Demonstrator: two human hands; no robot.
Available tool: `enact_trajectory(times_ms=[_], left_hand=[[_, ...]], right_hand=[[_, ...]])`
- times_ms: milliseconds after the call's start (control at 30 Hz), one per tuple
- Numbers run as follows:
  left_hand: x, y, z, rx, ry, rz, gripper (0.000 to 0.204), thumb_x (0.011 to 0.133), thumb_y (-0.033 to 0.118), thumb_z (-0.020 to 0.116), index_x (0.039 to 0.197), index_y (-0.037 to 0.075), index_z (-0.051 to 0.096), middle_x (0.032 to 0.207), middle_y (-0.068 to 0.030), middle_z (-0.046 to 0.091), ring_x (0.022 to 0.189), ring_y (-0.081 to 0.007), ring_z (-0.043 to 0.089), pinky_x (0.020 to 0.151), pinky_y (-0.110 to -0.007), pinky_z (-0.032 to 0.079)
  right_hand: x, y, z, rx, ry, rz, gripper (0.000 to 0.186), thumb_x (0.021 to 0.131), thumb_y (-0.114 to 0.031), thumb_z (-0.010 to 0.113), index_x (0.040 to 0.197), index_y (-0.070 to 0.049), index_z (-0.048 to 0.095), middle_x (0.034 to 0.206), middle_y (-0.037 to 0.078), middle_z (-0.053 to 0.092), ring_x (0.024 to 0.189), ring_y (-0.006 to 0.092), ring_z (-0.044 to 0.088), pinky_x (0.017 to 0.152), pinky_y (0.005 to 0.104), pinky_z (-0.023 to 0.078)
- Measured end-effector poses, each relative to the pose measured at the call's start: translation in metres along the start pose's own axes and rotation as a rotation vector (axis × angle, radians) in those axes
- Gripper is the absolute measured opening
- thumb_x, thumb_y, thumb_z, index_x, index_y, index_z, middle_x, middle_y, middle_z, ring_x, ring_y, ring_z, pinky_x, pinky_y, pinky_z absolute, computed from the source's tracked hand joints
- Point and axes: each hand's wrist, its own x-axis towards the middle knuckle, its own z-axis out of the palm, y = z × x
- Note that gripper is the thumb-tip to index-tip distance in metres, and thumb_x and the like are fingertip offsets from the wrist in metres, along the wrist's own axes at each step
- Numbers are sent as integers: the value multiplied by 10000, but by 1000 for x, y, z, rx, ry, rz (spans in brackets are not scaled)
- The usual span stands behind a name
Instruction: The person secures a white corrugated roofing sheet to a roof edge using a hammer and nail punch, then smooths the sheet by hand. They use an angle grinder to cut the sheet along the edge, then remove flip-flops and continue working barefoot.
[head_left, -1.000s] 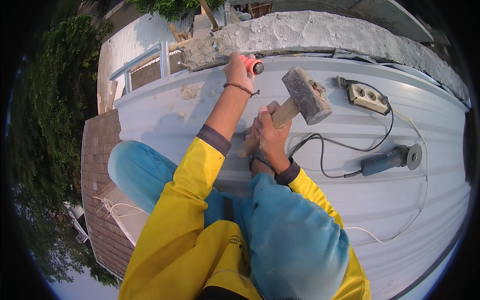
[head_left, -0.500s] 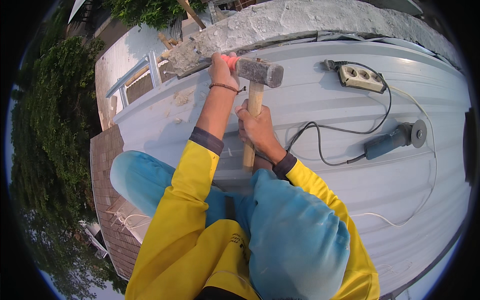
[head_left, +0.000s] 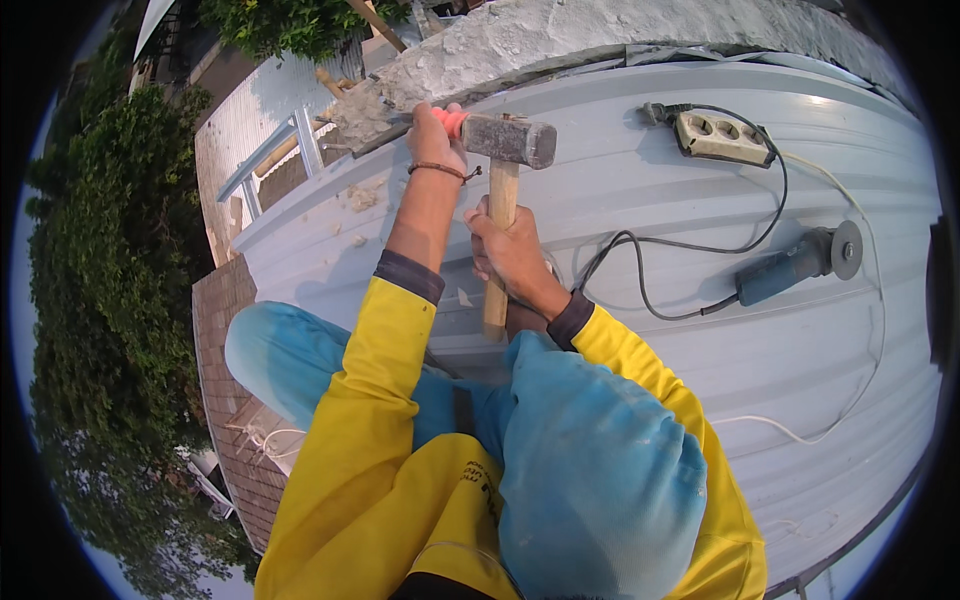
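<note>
While my left hand (head_left: 432,135) grips a red-handled chisel (head_left: 450,121), my right hand (head_left: 510,250) clutches the hammer (head_left: 508,140), its head against the chisel.

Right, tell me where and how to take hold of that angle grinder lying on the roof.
Take the angle grinder by its blue body, between the cable end and the head. It lies flat on the white metal roof, disc pointing away to the right, cable trailing off the left end. Coming from above, fingers across the body, probably keeps the grip clear of both disc and cable.
</note>
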Motion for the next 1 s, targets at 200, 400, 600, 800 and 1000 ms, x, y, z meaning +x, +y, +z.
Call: enact_trajectory(times_ms=[200,400,600,800,1000], left_hand=[[-2,5,-7,7,-1,39,160,962,156,568,988,31,471,921,-82,536,796,-231,599,735,-444,584],[10,14,-3,-84,27,-88,155,947,137,544,1036,33,471,926,-93,549,760,-242,567,744,-498,574],[17,8,-1,-41,12,-29,278,968,237,575,996,-29,500,994,-99,525,934,-280,643,788,-431,606],[18,6,-1,-74,30,-41,220,944,183,563,1052,7,490,1041,-101,547,918,-245,634,774,-441,595],[20,8,0,-68,15,-23,258,954,211,567,1067,-9,493,1010,-98,539,926,-261,640,773,-450,606]], right_hand=[[-20,-19,-8,-36,18,-146,210,979,-136,661,873,-85,487,630,-29,436,474,69,397,408,267,352],[-26,-43,5,221,20,-653,320,1020,-176,632,804,-119,402,607,-39,389,491,62,382,451,255,356],[0,-13,13,-152,-24,-93,217,1007,-151,630,859,-85,485,608,-33,419,465,70,383,416,270,331],[-27,-35,-1,0,64,-412,238,985,-132,660,843,-99,471,614,-40,424,457,67,379,422,262,337],[-3,-25,21,26,158,-314,170,975,-111,646,872,-57,522,603,-19,468,466,85,451,421,278,372]])
